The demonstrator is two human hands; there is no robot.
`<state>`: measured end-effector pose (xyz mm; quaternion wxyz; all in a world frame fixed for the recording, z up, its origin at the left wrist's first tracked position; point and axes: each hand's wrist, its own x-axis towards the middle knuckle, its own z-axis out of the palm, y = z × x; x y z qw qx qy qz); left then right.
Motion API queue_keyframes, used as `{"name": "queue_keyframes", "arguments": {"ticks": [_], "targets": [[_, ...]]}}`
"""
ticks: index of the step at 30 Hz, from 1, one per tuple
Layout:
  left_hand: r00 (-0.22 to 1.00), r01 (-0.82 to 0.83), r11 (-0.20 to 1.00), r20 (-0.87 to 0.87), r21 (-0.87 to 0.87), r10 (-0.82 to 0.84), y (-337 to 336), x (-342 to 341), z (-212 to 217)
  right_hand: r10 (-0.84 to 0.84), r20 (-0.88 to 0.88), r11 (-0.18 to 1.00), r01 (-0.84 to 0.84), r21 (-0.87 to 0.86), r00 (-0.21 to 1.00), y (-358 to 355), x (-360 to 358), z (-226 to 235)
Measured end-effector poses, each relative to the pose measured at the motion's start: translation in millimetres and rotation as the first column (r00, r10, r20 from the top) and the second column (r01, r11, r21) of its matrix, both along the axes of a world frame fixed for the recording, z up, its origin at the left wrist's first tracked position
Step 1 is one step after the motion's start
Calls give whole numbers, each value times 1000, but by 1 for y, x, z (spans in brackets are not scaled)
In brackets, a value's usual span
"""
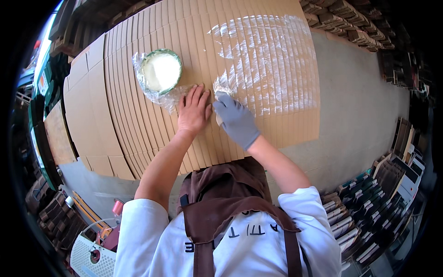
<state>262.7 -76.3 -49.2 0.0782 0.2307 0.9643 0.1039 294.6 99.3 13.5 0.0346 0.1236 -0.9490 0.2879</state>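
Overlapping cardboard sheets (152, 124) fan out in front of me, their edges forming narrow strips. My bare left hand (194, 109) lies flat on them, fingers extended and holding nothing. In a grey glove, my right hand (236, 119) is closed around a brush (218, 119); its bristle end touches the cardboard and is partly hidden by the fingers. White, glossy streaks of a wet-looking coating (272, 64) cover the strips on the right. Beyond my left hand, a round green-rimmed tub (161, 71) holds a creamy white substance, with crumpled clear plastic (168, 100) around it.
Grey floor (355, 97) shows to the right. Stacked brown pieces (350, 23) stand at the far right, and bundles of dark and white boards (364, 217) at the near right. A white perforated basket (92, 254) sits at the near left, beside a pink spool (118, 207).
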Motion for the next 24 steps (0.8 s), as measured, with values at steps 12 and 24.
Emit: {"name": "queue_keyframes", "arguments": {"ticks": [12, 24], "targets": [[1000, -19, 999, -21, 51, 20, -4, 0, -7, -129, 30, 989, 126, 72, 991, 51, -10, -18], [1000, 19, 1000, 0, 21, -19, 3, -3, -3, -433, -82, 900, 435, 9, 898, 71, -23, -46]]}}
